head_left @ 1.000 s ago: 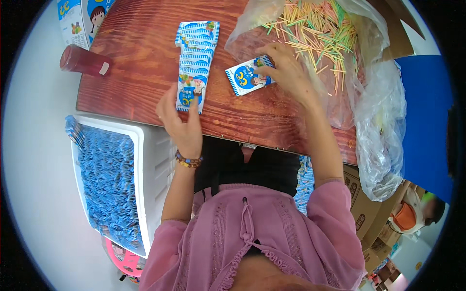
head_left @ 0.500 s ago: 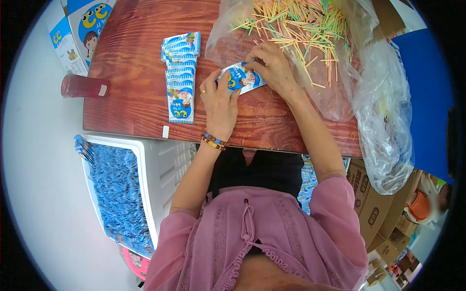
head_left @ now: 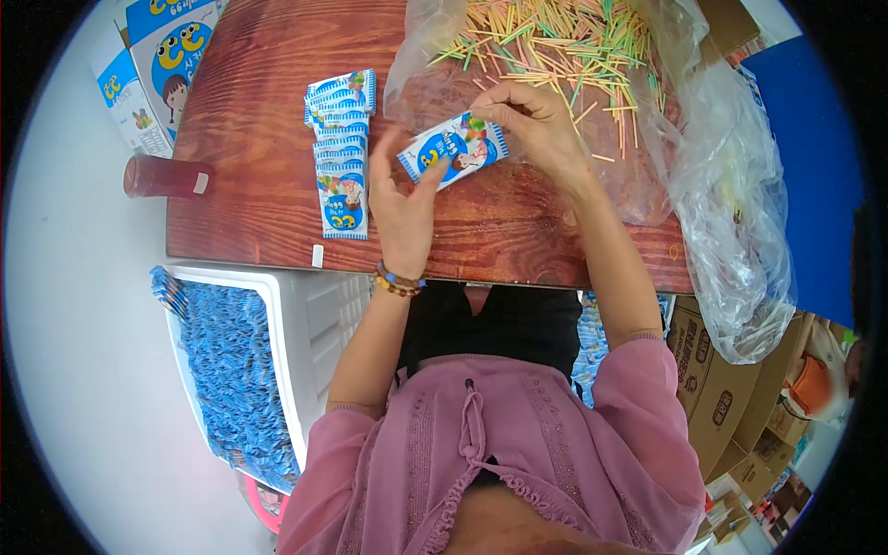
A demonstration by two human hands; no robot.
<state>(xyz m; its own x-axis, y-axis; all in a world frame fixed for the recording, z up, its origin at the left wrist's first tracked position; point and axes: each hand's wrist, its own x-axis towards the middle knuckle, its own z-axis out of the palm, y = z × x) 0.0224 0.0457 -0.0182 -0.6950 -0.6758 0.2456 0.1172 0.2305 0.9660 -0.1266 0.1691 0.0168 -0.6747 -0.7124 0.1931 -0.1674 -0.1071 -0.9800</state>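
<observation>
A small blue-and-white snack packet (head_left: 462, 148) is tilted over the wooden table, its printed side up. My right hand (head_left: 536, 125) pinches its far edge between thumb and forefinger. The thumb of my left hand (head_left: 404, 213) rests on the packet's near left part, while its fingers are spread to the left, slightly blurred. Left of that hand lies an overlapping row of similar packets (head_left: 342, 166). Beyond my right hand, thin pastel-coloured sticks (head_left: 564, 46) are heaped on a clear plastic bag (head_left: 421, 92).
A white crate (head_left: 319, 324) full of blue packets (head_left: 231, 361) stands below the table's left edge. A reddish cylindrical container (head_left: 162, 176) is at the left, near printed boxes (head_left: 176, 69). Crumpled plastic (head_left: 740, 222) hangs at the right, above cardboard boxes (head_left: 721, 388).
The packet has been lifted and turned more fully into view. My left hand has drawn back leftward, its fingers spreading off the packet, while my right hand keeps pinching the far edge.
</observation>
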